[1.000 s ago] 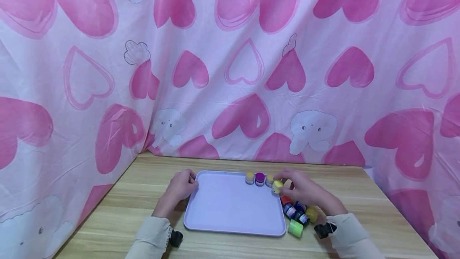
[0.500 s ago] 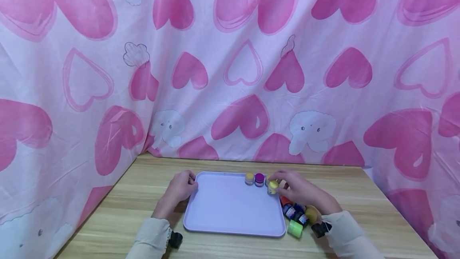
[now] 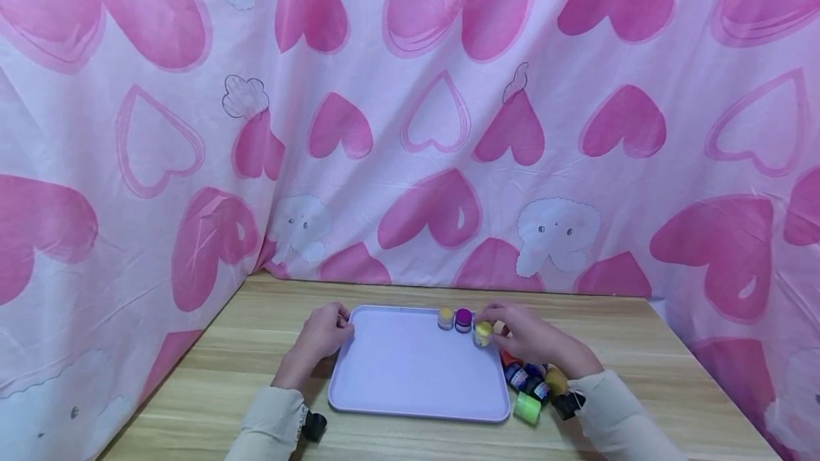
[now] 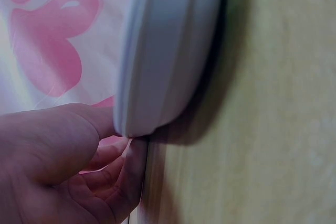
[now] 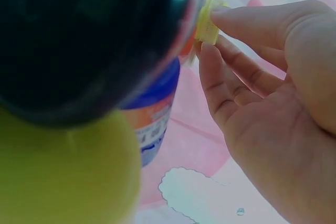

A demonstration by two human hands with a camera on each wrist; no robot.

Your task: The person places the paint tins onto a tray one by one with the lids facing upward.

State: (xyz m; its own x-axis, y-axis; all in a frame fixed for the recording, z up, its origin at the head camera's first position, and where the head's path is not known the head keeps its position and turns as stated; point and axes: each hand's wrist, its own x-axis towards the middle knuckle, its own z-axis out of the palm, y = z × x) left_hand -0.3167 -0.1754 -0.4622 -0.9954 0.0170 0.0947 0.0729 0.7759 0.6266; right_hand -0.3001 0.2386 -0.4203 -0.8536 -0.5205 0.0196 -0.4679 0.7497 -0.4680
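Observation:
My right hand (image 3: 522,329) pinches a small yellow-lidded paint jar (image 3: 483,334) between thumb and fingertips, at the back right corner of the pale lilac tray (image 3: 416,368). The right wrist view shows the fingers around the yellow jar (image 5: 208,25). Left of it on the tray stand an ochre-lidded jar (image 3: 445,318) and a purple-lidded jar (image 3: 463,320), upright. Another ochre-lidded jar there is now hidden. My left hand (image 3: 323,329) grips the tray's left rim; in the left wrist view the thumb lies against the tray edge (image 4: 168,51), other fingers curled beneath.
Several loose jars lie by the tray's right side, including a bright green one (image 3: 527,408), an orange-red one (image 3: 510,358) and dark blue ones (image 3: 516,376). A heart-patterned pink curtain (image 3: 429,205) hangs behind the wooden table (image 3: 269,304).
My right hand has moved a little left with the yellow jar, from over the tray's right edge to inside its corner, covering the ochre-lidded jar behind. The left hand stays put.

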